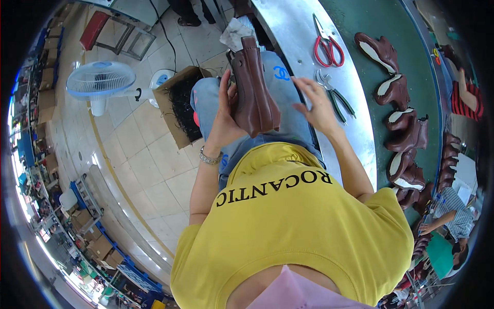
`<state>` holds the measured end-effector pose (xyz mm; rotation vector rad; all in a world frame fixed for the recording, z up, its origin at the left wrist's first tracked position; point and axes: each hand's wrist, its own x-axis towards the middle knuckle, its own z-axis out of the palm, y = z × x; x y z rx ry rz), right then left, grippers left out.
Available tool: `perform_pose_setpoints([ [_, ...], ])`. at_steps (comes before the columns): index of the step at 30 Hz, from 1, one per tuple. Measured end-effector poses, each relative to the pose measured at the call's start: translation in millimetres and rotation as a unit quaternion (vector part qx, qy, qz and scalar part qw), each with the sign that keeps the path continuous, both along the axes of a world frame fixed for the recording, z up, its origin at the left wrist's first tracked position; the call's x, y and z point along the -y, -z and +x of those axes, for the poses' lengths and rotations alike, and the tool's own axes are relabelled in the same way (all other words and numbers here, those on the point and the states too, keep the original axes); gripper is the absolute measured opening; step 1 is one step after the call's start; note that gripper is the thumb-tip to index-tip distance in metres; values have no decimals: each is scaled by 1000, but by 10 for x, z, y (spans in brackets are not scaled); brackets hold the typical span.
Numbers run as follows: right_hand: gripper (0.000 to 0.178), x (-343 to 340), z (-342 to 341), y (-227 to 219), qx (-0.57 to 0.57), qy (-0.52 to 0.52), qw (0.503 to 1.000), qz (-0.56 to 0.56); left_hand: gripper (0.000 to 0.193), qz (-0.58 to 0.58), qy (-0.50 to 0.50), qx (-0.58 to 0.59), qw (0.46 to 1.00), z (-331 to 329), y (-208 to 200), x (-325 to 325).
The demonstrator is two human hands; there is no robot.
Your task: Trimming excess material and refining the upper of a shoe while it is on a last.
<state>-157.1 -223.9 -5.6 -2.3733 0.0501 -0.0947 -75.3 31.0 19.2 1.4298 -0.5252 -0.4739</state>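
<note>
A brown boot [254, 95] is at 12 o'clock, over the legs in blue jeans [280, 95]. Its skinny end points to 12 o'clock and its wide end points to 6 o'clock. The left hand [226, 121] has its fingers wrapped on the boot's 9 o'clock side, gripping it. The right hand [319, 108] is at 2 o'clock, apart from the boot. Its fingers are loose and a bit spread, holding nothing that I can see. The green pliers [328, 86] are just beside it on the shiny table [355, 139]. The red scissors [325, 40] lie there too, at 1 o'clock. More brown boots [395, 92] sit in a row on the green belt [363, 23], from 2 to 4 o'clock. At 10 o'clock are a box [169, 116] and a fan [100, 82].
</note>
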Motion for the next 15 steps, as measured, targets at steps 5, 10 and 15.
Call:
perform_pose_setpoints([
  [5,84,-469,59,146,-17,-103,962,251,130,-23,12,-20,999,28,-131,104],
  [10,77,-600,26,-82,-166,-47,812,558,120,54,40,-164,984,139,-112,25],
  [15,40,-154,138,-350,-115,124,811,561,125,-16,81,-56,995,264,-377,334],
])
